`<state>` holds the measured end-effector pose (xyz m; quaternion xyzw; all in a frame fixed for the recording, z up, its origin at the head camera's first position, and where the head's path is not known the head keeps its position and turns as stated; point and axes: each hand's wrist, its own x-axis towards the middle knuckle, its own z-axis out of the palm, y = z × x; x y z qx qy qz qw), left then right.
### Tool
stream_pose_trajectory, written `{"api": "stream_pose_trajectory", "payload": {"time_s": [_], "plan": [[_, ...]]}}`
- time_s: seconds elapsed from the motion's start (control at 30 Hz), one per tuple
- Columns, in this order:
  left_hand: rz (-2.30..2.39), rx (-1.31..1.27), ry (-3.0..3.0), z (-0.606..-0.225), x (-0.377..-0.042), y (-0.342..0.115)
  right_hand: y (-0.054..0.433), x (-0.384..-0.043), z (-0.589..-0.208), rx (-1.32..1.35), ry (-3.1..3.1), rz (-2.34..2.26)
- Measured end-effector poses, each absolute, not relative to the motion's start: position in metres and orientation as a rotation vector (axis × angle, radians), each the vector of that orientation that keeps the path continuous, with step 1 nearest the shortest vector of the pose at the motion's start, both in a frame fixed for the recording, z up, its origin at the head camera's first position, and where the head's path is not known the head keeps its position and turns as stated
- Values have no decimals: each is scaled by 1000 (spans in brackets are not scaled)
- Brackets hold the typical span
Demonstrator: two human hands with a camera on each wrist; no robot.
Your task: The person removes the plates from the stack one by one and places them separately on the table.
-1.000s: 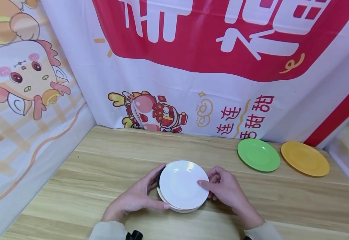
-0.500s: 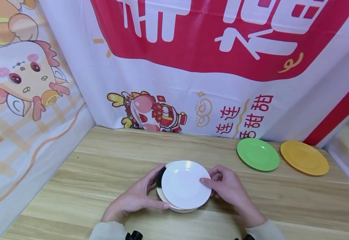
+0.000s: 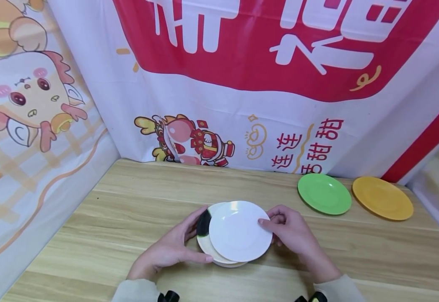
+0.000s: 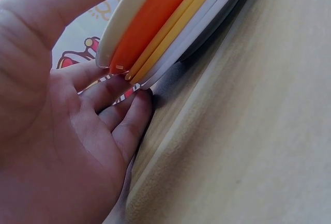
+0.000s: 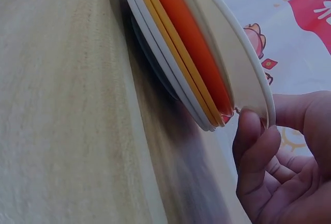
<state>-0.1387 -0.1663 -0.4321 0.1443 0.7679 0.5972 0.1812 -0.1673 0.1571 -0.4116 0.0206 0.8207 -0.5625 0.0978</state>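
Note:
A white plate (image 3: pixel 239 234) lies over a stack near the front middle of the table, shifted to the right of it. My right hand (image 3: pixel 294 235) pinches its right rim between thumb and fingers. Just beneath shows a cream plate (image 3: pixel 214 251) with a black patch at its left. My left hand (image 3: pixel 172 248) holds the left side of the stack, thumb at the front and fingers round the back. Edge-on in the left wrist view appear an orange plate (image 4: pixel 152 30), a yellow rim (image 4: pixel 173 30) and paler rims lower down. In the right wrist view, the white plate tilts slightly up from the stack.
A green plate (image 3: pixel 324 194) and a yellow-orange plate (image 3: pixel 383 198) lie side by side at the back right of the wooden table (image 3: pixel 136 191). Behind the table hangs a printed cloth (image 3: pixel 204 84); another patterned cloth (image 3: pixel 53 176) covers the left side.
The white plate has slid to the right with my right hand, uncovering more of the cream plate and its black patch. My left hand has stayed in place on the stack.

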Motion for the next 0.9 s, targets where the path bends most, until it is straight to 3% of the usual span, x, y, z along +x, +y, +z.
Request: {"api": "stream_pose_trajectory", "payload": {"time_s": [0.9], "plan": [[1696,380,2144,-429,-137,-165,169,-169,-407,71,2135,-1907]]}}
